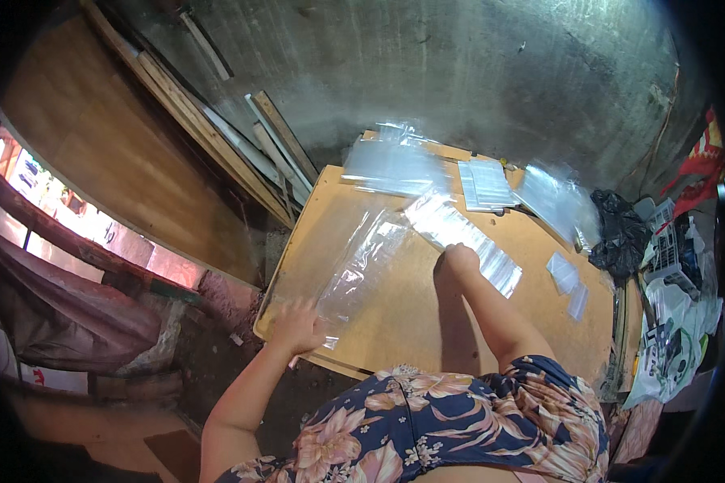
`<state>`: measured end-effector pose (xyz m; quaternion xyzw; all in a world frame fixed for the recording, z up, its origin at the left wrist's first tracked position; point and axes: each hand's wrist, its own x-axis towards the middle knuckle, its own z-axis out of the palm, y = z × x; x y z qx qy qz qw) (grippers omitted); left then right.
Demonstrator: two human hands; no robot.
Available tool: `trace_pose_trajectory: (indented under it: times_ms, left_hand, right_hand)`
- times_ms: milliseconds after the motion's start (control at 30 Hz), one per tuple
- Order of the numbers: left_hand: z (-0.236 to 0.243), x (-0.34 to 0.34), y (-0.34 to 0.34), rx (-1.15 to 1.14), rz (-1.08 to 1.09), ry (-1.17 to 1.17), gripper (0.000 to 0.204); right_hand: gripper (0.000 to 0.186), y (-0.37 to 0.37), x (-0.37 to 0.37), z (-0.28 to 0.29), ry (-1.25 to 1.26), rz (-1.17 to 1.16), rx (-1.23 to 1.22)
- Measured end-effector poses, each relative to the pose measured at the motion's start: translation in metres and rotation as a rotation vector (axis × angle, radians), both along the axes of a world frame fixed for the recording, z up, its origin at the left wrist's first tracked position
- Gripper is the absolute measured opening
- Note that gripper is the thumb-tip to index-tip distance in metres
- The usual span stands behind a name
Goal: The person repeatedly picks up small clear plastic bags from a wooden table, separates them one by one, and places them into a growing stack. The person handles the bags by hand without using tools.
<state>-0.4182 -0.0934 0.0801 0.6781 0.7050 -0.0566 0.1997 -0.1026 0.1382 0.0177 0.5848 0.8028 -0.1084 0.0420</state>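
Observation:
A long clear plastic sheet [362, 262] lies across a tan wooden board [403, 322]. My left hand [296, 326] rests with spread fingers on the sheet's near end, by the board's left corner. My right hand [461, 259] presses down on a row of overlapping small clear plastic bags [463, 233] near the middle of the board, fingers curled. Whether the right hand grips a bag cannot be made out.
More stacks of clear bags [395, 165] [485, 185] [557, 201] lie along the board's far edge, and two small bags [568, 282] at the right. A black plastic bag [620, 233] and clutter sit at right. Wooden planks [217, 137] lean at left.

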Motion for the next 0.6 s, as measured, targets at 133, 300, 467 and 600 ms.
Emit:
trace_pose_trajectory:
  times_ms: [133, 300, 467, 600]
  left_hand:
    - [-0.015, 0.012, 0.048, -0.005, 0.253, -0.156, 0.057]
    - [-0.03, 0.043, 0.073, 0.01, 0.179, 0.146, 0.078]
    - [-0.011, 0.03, 0.076, 0.046, 0.157, 0.161, 0.089]
    - [0.003, 0.045, 0.094, -0.04, 0.22, 0.218, 0.089]
  right_hand:
    - [0.018, 0.009, 0.014, -0.009, 0.094, -0.068, 0.009]
    - [0.011, 0.014, 0.043, -0.012, 0.514, -0.274, 0.191]
    - [0.011, 0.012, 0.079, 0.017, 1.186, -0.72, 0.016]
    - [0.016, 0.0, 0.093, 0.04, 1.441, -0.78, 0.086]
